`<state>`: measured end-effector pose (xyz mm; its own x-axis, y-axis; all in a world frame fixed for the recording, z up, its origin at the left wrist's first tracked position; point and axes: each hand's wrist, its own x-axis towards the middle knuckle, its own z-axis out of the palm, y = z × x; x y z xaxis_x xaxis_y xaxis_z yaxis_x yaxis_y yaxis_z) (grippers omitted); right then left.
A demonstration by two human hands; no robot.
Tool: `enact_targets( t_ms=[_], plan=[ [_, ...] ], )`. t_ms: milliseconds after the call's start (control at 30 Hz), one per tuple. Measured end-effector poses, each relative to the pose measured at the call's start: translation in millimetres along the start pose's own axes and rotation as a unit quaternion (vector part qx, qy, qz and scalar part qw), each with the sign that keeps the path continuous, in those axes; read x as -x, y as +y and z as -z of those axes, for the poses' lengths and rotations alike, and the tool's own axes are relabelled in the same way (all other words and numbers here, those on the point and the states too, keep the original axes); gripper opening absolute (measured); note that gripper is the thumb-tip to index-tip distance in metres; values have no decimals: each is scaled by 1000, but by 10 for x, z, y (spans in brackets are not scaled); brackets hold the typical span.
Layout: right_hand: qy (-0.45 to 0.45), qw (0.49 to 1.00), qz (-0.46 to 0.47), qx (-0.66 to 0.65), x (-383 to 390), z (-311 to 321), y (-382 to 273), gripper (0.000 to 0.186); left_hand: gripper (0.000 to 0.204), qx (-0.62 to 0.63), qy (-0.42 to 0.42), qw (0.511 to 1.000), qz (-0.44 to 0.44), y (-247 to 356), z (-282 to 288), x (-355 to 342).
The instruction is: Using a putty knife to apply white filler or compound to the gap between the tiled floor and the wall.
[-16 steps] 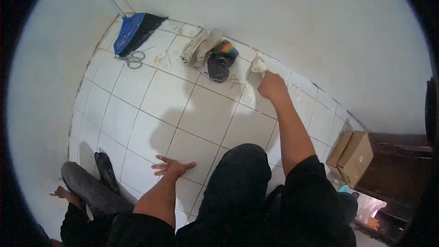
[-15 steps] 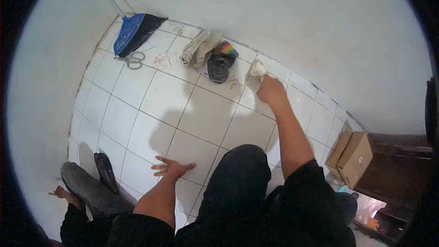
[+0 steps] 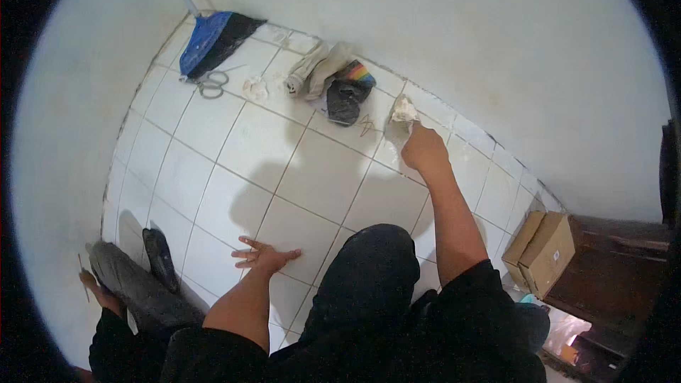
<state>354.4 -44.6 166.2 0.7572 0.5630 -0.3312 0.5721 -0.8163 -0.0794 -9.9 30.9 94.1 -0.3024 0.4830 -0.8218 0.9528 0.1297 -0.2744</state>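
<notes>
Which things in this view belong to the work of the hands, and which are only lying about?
Seemingly in use:
flat tool, held by the right hand
white paste on it

Seemingly just about:
broom
scissors
crumpled cloth
cardboard box

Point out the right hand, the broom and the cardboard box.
Right hand (image 3: 427, 150), head view: back of the hand.
Broom (image 3: 204, 44), head view: blue part of its head.
Cardboard box (image 3: 543, 261), head view: panel bearing the label.

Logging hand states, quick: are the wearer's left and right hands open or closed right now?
Left hand: open, fingers spread on the tiled floor.
Right hand: closed on a greyish item bearing white material.
</notes>
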Motion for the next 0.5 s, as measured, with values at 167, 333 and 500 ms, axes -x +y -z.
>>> enact_targets(
  t_ms=[167, 333, 500],
  plan=[
    [12, 1000, -22, -12, -347, 131, 229, 30, 157, -36, -23, 999, -8, 165, -127, -68],
    [-85, 996, -12, -10, -235, 321, -53, 37, 158, -10, -4, 1000, -1, -118, 14, -142],
    [-36, 999, -10, -17, -223, 359, 109, 34, 160, 12, -20, 1000, 2, 46, 22, 3]
  ],
)
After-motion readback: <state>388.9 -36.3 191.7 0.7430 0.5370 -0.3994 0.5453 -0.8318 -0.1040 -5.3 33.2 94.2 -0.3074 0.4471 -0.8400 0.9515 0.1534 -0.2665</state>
